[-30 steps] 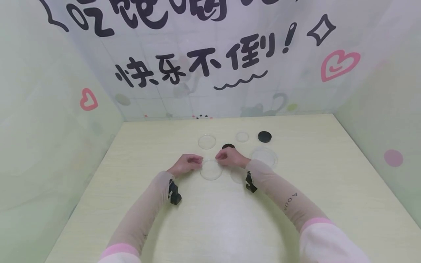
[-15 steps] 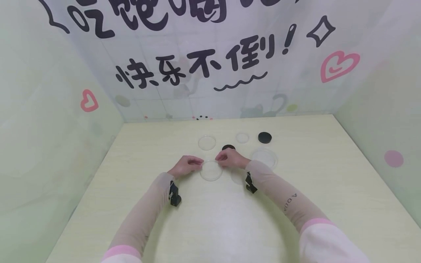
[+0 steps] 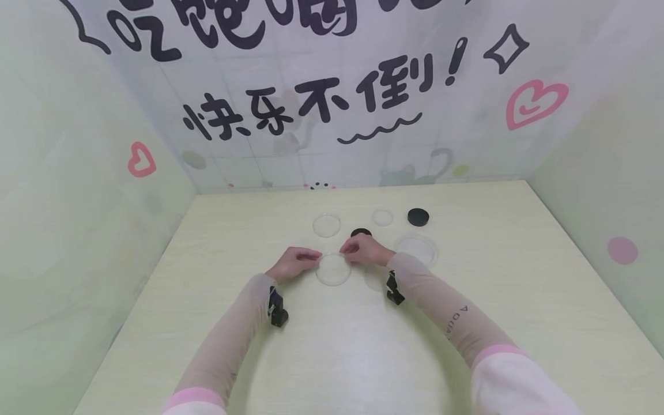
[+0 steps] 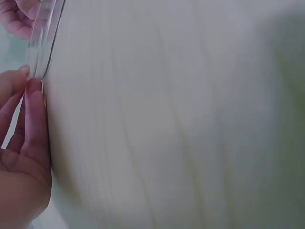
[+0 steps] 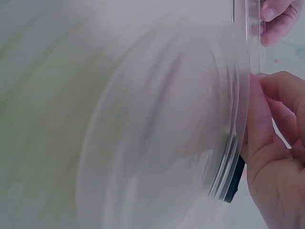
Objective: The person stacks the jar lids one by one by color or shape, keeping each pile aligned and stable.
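Note:
A clear round dish point(image 3: 334, 270) lies on the table between the two hands. The left hand point(image 3: 297, 262) pinches its left rim between thumb and fingers; the left wrist view shows the fingertips at the edge of the clear dish point(image 4: 42, 43). On the far right side of the rim, the right hand point(image 3: 366, 250) pinches with thumb and index finger. Just behind the right hand is a dark disc point(image 3: 361, 231), partly covered by it. In the right wrist view a large clear round piece point(image 5: 157, 119) stands close to the camera, beside the right hand point(image 5: 279, 133).
Farther back on the table point(image 3: 332, 357) lie a clear dish point(image 3: 327, 225), a small clear disc point(image 3: 383, 218) and a black disc point(image 3: 418, 217). A larger clear dish point(image 3: 417, 249) is beside the right wrist, with another faint clear piece under that wrist. Printed cloth walls surround the table.

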Action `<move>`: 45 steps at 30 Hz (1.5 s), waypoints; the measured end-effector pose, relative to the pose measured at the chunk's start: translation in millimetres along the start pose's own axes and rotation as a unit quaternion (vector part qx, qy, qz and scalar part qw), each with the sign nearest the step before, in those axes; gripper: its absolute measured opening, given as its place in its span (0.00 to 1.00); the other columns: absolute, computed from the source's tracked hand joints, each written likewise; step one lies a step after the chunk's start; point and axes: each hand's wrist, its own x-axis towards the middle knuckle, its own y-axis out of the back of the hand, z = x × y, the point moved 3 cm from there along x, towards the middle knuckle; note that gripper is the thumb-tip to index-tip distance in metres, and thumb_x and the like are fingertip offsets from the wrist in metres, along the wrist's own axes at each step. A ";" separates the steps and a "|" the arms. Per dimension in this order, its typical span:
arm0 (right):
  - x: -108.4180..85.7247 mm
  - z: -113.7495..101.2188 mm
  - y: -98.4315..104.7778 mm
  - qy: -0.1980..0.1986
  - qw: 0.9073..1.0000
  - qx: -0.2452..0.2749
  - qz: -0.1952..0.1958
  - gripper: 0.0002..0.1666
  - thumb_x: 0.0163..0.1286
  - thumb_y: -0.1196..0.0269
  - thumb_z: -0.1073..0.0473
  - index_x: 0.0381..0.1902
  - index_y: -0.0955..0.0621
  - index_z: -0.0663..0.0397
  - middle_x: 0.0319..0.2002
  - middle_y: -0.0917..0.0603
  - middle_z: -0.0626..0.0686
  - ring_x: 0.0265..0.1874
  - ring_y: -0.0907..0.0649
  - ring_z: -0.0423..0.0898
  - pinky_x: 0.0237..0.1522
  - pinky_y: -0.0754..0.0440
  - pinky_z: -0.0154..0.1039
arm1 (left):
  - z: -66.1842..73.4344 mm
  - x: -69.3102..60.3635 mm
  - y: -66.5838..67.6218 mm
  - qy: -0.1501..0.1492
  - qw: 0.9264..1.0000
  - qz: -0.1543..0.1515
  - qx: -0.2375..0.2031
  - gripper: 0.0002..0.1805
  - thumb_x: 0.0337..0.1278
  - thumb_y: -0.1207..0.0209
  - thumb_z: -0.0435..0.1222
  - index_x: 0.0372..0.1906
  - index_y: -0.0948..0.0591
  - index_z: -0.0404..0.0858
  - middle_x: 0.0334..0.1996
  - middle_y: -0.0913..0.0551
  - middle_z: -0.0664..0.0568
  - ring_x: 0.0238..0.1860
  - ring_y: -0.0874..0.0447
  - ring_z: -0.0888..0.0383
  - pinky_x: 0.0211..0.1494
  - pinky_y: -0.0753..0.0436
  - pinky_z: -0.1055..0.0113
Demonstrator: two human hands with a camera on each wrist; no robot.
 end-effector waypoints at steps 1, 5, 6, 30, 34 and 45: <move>-0.3 0.1 0.1 0.000 1.000 0.002 0.001 0.08 0.56 0.39 0.69 0.36 0.19 0.62 0.30 0.17 0.52 0.27 0.20 0.41 0.31 0.21 0.31 | -4.6 3.1 -0.8 -0.001 1.000 0.003 -0.002 0.16 0.50 0.41 0.32 0.47 0.22 0.31 0.41 0.19 0.43 0.44 0.22 0.52 0.52 0.27 0.60; -1.0 1.2 -0.1 -0.004 1.000 0.012 0.002 0.09 0.56 0.40 0.70 0.36 0.19 0.62 0.30 0.18 0.53 0.27 0.20 0.41 0.30 0.21 0.31 | -19.0 12.8 -3.8 0.008 1.000 0.020 -0.004 0.16 0.49 0.40 0.33 0.45 0.21 0.35 0.40 0.19 0.46 0.43 0.22 0.55 0.52 0.27 0.62; -1.1 1.4 -0.1 -0.004 1.000 0.012 0.003 0.09 0.56 0.40 0.70 0.36 0.19 0.63 0.30 0.18 0.53 0.27 0.20 0.41 0.30 0.21 0.31 | -20.4 13.9 -4.5 0.012 1.000 0.024 -0.004 0.15 0.48 0.39 0.33 0.45 0.21 0.35 0.40 0.19 0.46 0.43 0.22 0.55 0.52 0.28 0.62; -4.1 -6.9 7.6 -0.026 0.999 0.025 0.020 0.11 0.56 0.41 0.70 0.38 0.19 0.65 0.31 0.19 0.56 0.24 0.19 0.44 0.29 0.21 0.33 | -5.3 15.0 -6.5 0.067 0.995 0.059 -0.040 0.14 0.48 0.40 0.30 0.43 0.20 0.35 0.36 0.18 0.47 0.35 0.21 0.58 0.40 0.22 0.69; -3.4 -5.4 12.5 -0.028 0.998 0.050 0.020 0.12 0.57 0.41 0.70 0.40 0.20 0.66 0.35 0.19 0.57 0.25 0.19 0.44 0.29 0.20 0.34 | 0.9 17.9 -4.2 0.075 0.994 0.058 -0.049 0.14 0.48 0.40 0.29 0.43 0.20 0.35 0.38 0.19 0.47 0.34 0.22 0.58 0.39 0.21 0.69; -9.0 -3.1 33.6 -0.037 0.996 0.077 0.032 0.14 0.59 0.42 0.70 0.44 0.22 0.69 0.41 0.20 0.63 0.34 0.19 0.52 0.35 0.20 0.36 | 23.5 33.3 -7.9 0.051 0.996 0.057 -0.049 0.13 0.51 0.42 0.28 0.44 0.20 0.32 0.40 0.20 0.45 0.34 0.22 0.59 0.38 0.21 0.69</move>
